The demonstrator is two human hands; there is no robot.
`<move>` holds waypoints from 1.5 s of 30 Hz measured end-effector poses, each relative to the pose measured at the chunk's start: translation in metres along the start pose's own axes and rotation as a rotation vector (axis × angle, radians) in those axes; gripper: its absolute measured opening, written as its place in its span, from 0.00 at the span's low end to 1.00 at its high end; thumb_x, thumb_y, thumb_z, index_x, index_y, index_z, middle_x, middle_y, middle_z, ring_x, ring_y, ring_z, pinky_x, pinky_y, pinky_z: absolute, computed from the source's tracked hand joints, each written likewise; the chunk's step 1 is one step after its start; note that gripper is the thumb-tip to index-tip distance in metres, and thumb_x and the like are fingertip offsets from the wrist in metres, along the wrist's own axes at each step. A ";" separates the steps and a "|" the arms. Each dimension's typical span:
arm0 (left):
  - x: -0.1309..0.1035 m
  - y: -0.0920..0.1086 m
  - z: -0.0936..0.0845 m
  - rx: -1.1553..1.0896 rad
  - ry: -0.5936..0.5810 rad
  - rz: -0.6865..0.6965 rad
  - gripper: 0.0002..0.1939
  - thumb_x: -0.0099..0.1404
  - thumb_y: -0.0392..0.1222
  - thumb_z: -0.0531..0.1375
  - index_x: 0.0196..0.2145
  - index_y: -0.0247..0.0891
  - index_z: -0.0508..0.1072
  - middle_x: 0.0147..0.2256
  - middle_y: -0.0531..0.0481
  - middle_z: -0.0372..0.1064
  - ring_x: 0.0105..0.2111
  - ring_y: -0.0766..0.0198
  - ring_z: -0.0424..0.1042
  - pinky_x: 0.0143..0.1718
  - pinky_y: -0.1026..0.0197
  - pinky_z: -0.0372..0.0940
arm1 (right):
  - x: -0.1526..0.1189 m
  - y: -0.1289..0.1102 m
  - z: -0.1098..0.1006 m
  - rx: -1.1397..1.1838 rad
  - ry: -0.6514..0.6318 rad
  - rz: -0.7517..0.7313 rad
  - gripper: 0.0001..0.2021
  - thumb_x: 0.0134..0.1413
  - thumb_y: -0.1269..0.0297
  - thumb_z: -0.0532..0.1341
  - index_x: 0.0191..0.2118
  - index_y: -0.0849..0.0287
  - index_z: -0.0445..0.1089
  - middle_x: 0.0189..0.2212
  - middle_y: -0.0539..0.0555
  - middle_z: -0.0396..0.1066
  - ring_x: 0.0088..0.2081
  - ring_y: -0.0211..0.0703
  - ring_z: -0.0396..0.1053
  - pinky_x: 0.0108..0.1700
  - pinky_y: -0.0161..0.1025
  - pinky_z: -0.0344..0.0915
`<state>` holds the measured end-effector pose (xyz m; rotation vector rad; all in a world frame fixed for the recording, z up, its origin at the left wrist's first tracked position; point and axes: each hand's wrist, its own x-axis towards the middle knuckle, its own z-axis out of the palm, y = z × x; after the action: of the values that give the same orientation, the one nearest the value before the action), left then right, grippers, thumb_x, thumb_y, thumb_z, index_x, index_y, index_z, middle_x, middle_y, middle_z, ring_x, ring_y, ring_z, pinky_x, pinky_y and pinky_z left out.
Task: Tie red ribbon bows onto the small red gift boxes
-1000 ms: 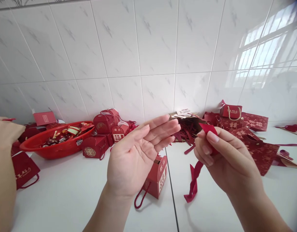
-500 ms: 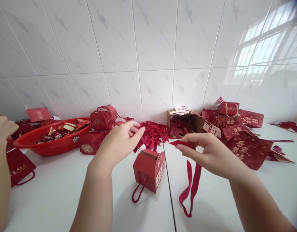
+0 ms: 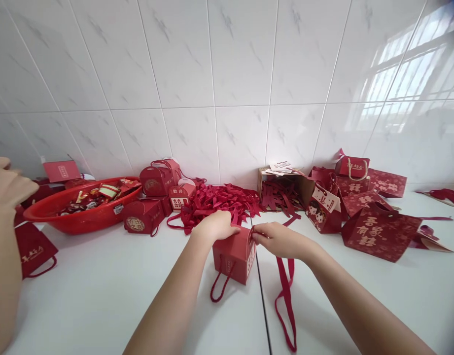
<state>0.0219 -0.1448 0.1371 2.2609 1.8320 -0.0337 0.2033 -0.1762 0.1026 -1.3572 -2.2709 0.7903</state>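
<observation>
Both hands have been brought to the box since half a second earlier, when they were held apart on either side of it. In the head view, the box (image 3: 230,256) is seen standing upright on the counter (image 3: 101,301), near the middle, with its cord handle (image 3: 222,291) hanging toward the near side. Its top is touched from the left by the left hand (image 3: 215,226); the thumb is laid along the top, but the other fingers are partly hidden, and whether anything is pinched by them cannot be told. At the box's right upper edge the fingertips of the right hand (image 3: 274,239) are pressed together, and a ribbon (image 3: 286,301) is held by that hand, its looped length hanging down on the near side. Beyond the box, a ribbon pile (image 3: 219,199) is heaped on the far side. Far left, sweets are held in a basin (image 3: 79,224); far right, bags (image 3: 382,234) are grouped. At the left edge another person's hand (image 3: 8,185) is seen.
</observation>
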 end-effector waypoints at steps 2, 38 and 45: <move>0.006 -0.001 0.005 -0.001 0.038 -0.003 0.16 0.59 0.53 0.56 0.35 0.37 0.69 0.39 0.38 0.73 0.35 0.50 0.73 0.28 0.58 0.63 | 0.004 0.004 0.000 0.075 0.024 0.019 0.12 0.57 0.60 0.51 0.26 0.57 0.66 0.28 0.53 0.69 0.31 0.43 0.64 0.33 0.39 0.60; 0.019 -0.005 0.013 -0.023 0.129 0.042 0.15 0.60 0.53 0.55 0.37 0.38 0.66 0.41 0.39 0.72 0.39 0.50 0.72 0.32 0.58 0.64 | 0.013 0.015 -0.008 0.504 -0.064 0.158 0.15 0.51 0.59 0.54 0.20 0.61 0.66 0.26 0.53 0.67 0.31 0.39 0.64 0.35 0.36 0.60; 0.014 -0.010 0.006 -0.084 0.140 0.042 0.22 0.62 0.55 0.51 0.48 0.38 0.64 0.52 0.37 0.64 0.50 0.47 0.66 0.40 0.54 0.65 | 0.015 0.013 -0.003 0.496 -0.080 0.171 0.16 0.52 0.57 0.53 0.20 0.60 0.66 0.26 0.52 0.67 0.31 0.39 0.64 0.34 0.36 0.59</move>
<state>0.0160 -0.1308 0.1273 2.2941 1.8156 0.2096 0.2070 -0.1570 0.0966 -1.3007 -1.8479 1.3769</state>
